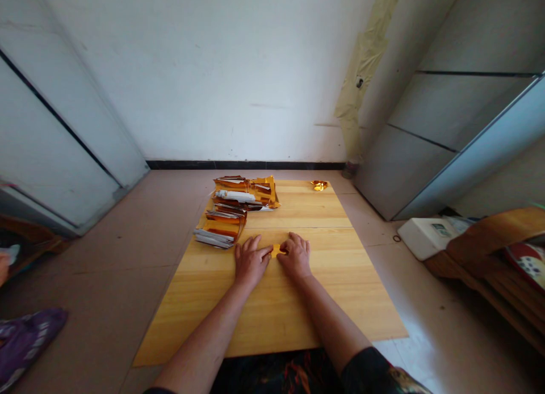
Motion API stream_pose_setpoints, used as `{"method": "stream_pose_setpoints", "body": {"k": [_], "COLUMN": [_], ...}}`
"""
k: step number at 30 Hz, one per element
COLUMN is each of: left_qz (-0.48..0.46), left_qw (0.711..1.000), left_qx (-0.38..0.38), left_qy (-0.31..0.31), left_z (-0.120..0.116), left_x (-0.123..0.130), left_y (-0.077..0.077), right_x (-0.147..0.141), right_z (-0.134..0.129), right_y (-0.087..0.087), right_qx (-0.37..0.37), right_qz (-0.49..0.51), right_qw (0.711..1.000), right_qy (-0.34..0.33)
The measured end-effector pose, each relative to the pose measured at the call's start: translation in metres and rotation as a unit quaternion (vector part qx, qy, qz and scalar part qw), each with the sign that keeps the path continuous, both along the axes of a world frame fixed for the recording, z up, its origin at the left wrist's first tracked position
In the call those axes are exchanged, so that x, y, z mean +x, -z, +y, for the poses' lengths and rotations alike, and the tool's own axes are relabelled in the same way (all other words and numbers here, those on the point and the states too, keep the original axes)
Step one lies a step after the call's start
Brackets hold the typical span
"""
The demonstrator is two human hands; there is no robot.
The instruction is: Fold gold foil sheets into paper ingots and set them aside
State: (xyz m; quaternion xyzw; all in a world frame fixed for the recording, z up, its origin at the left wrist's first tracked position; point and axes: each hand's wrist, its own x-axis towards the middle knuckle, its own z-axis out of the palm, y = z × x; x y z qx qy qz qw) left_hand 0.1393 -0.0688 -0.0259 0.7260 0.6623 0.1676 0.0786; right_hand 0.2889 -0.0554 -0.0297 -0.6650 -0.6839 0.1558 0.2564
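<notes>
A small piece of gold paper point(276, 251) lies on the wooden table point(340, 303) between my two hands. My left hand point(252, 262) rests on the wood with its fingers spread, its thumb reaching the paper's left edge. On the right edge, my right hand point(295, 255) has its thumb and index finger drawn together, the paper's edge between them; its other fingers are bent on the table. Stacks of gold and white paper point(225, 222) stand at the table's back left, beyond my left hand.
Crumpled gold foil point(319, 185) lies at the table's back right corner. A white box point(426, 238) and a wooden bench point(481, 258) are to the right. On the floor at left is a purple bag point(32, 343). A white wall point(238, 87) rises behind the table.
</notes>
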Motion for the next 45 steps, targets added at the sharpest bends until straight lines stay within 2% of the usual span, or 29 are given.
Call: {"method": "stream_pose_setpoints", "body": {"k": [6,25,31,37,45], "left_qz": [0.0,-0.001,-0.002,0.005,0.018], "left_qw": [1.0,1.0,1.0,1.0,0.999], "left_qx": [0.004,-0.004,-0.012,-0.006,-0.035], "left_qy": [0.002,-0.001,-0.004,0.002,0.031], "left_z": [0.0,0.001,0.0,0.0,0.001], "left_x": [0.0,0.0,0.0,0.0,-0.007], "left_y": [0.001,0.003,0.0,0.0,-0.002], "right_x": [0.002,0.023,0.015,0.002,0.008], "right_z": [-0.001,0.009,0.005,-0.005,-0.002], "right_y": [-0.001,0.013,0.005,-0.004,-0.002], "right_qx": [0.004,0.025,0.021,0.051,0.033], "right_qz": [0.004,0.028,0.018,-0.01,-0.008], "right_qw": [1.0,0.999,1.0,0.999,0.999], "right_qy": [-0.006,-0.018,0.002,0.008,-0.008]}}
